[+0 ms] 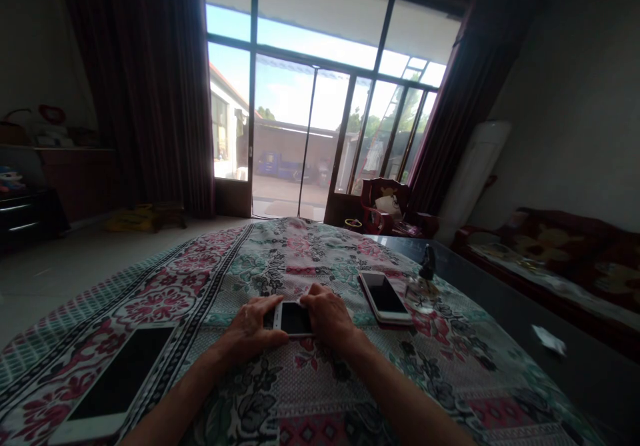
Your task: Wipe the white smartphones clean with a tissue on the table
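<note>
White-framed oblong phone (295, 319) between hands (329, 316)

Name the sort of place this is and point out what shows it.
Probably a home living room: there is a sofa along the right, long dark curtains hang on both sides, and tall glass doors look out on a yard.

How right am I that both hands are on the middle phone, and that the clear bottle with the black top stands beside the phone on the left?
One slip: the head view shows the clear bottle beside the rightmost phone, not the leftmost phone. The left hand and right hand are indeed on the middle phone.
</note>
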`<state>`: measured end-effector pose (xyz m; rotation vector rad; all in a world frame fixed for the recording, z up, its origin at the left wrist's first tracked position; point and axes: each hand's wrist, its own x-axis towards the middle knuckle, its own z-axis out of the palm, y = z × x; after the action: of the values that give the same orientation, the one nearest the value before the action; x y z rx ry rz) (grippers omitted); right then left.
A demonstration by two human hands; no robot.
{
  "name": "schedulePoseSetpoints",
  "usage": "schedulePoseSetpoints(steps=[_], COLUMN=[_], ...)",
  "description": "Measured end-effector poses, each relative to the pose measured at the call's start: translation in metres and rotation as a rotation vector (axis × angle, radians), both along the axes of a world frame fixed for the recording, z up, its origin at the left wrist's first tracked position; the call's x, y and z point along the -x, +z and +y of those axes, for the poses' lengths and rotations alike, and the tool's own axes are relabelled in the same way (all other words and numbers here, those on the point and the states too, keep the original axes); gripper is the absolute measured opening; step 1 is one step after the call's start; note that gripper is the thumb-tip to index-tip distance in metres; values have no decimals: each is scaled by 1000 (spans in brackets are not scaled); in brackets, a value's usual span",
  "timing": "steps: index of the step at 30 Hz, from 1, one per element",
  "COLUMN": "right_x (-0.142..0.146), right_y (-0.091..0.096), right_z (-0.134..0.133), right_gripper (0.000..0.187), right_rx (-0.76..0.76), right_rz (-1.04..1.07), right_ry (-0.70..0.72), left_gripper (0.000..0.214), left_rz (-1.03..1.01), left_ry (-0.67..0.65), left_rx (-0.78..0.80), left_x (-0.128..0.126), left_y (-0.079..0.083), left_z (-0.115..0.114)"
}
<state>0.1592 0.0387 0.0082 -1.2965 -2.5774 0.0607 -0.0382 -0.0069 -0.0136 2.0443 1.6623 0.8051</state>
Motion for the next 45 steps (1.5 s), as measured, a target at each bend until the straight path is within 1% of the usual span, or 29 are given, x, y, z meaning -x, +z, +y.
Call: schedulePoseSetpoints(steps=[5, 7, 9, 12, 18, 21, 24, 28, 31, 33, 38, 45], right_x=[-18, -24, -27, -25, 1, 14, 15, 4, -4, -6, -9, -10], right_y=[-4, -3, 0, 4, 3, 2, 0, -3, -4, -3, -2, -5], right_z=[-33, -45, -52, -47, -5, 6, 2, -20, -36, -41, -41, -39], right_gripper=[25, 23, 24, 22, 28, 27, 26, 23, 27, 28, 30, 27], right_rx=[0, 15, 35, 48, -7, -7, -12, -11, -8, 1, 24, 7], right_rz=[65, 57, 45, 14, -5, -31, -19, 25, 73, 93, 100, 151], right_ry=[107, 122, 124, 106, 9, -15, 11, 81, 112, 120, 117, 134], left_gripper=[71, 72, 72, 70, 70, 70, 73, 73, 72, 72, 73, 80], left_rz=[7, 12, 10, -1, -18, -11, -4, -20, -24, -22, -10, -1], left_ry=[7, 13, 15, 17, 22, 4, -6, 8, 14, 15, -5, -40], left_rx=[10, 14, 7, 2, 4, -16, -22, -22, -23, -24, -46, -44], left_x=[0, -1, -1, -2, -2, 1, 2, 2, 1, 1, 3, 10], left_y=[0, 1, 2, 3, 2, -2, -6, -6, -6, -6, -10, -10], left_z=[0, -1, -2, -3, -3, 0, 2, 3, 2, 2, 3, 2])
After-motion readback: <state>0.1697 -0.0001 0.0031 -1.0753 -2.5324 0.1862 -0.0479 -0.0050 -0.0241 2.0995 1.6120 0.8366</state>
